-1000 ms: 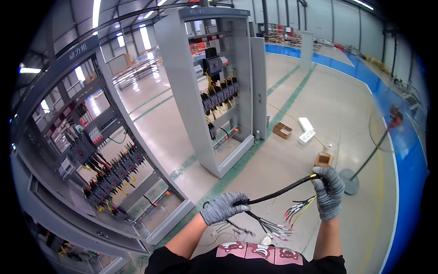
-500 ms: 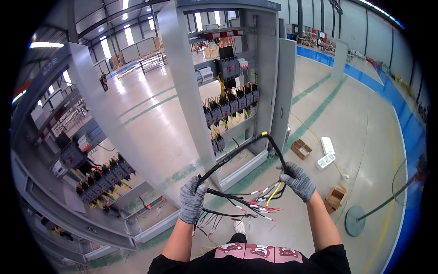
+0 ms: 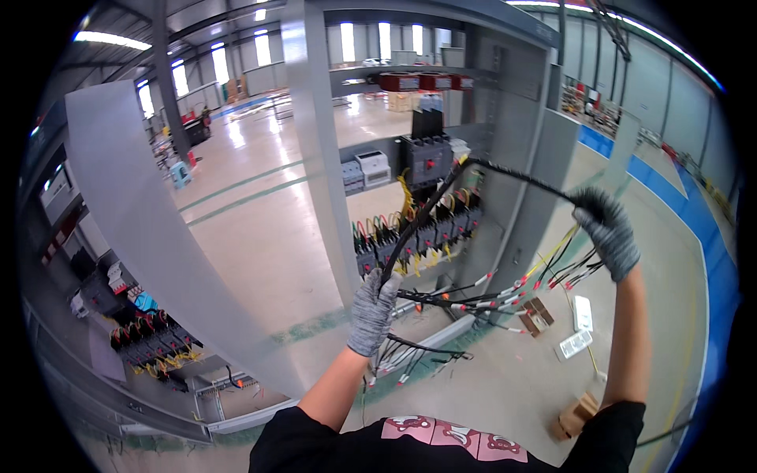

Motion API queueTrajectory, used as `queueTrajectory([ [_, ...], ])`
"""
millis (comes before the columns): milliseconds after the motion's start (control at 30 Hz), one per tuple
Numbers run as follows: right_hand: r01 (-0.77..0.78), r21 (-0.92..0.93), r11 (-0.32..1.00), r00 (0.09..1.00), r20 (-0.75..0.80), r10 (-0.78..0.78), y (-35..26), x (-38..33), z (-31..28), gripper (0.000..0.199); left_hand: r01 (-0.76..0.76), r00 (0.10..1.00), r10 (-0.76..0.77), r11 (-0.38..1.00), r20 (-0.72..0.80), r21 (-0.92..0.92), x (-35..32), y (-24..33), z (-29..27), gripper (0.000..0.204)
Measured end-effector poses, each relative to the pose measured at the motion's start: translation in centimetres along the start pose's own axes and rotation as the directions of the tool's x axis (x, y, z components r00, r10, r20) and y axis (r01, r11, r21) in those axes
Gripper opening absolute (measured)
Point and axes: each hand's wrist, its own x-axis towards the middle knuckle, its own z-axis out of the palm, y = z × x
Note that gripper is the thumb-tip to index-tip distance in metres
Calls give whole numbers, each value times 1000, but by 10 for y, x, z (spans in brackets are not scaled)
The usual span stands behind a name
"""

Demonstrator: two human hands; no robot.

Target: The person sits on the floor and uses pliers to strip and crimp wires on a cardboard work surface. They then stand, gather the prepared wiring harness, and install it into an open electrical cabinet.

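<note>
My left hand [image 3: 371, 312], in a grey knit glove, grips a black wire harness [image 3: 441, 193] low in front of me. The harness arches up and over to my right hand [image 3: 608, 233], gloved too, which holds its other end raised at the right. Loose wire ends with red, yellow and white tips [image 3: 505, 299] fan out between and below both hands. Behind the harness stands an open grey electrical cabinet [image 3: 505, 94] with black breakers [image 3: 426, 158] and coloured wiring [image 3: 410, 236].
An open grey cabinet door [image 3: 134, 229] slants at the left, with another wired cabinet [image 3: 150, 339] low beside it. Cardboard boxes [image 3: 574, 414] and white parts [image 3: 582, 314] lie on the pale floor at the right. A blue wall band [image 3: 710, 260] runs along the right side.
Both hands have risen and spread apart. The right hand lifted the harness end higher and farther right. The view swung closer onto the open cabinet.
</note>
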Motion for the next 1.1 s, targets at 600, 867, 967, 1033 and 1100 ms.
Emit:
queueTrajectory([
  [600,623,-20,782,782,51,-621,12,404,169,15,-331,647,415,908,-639,255,224,-16,47,39],
  [867,633,-159,757,773,73,-631,-22,453,224,17,-214,356,468,884,-809,416,326,-8,14,29],
  [967,660,-169,732,751,154,-642,-29,471,236,15,-181,250,511,859,-822,479,349,-16,3,31],
  [1033,684,-173,708,725,261,-637,-30,480,245,13,-223,239,499,863,-833,453,361,-30,-11,33],
  [1100,713,-161,682,698,247,-672,-28,489,255,11,-245,209,493,862,-845,443,378,-47,-20,36],
])
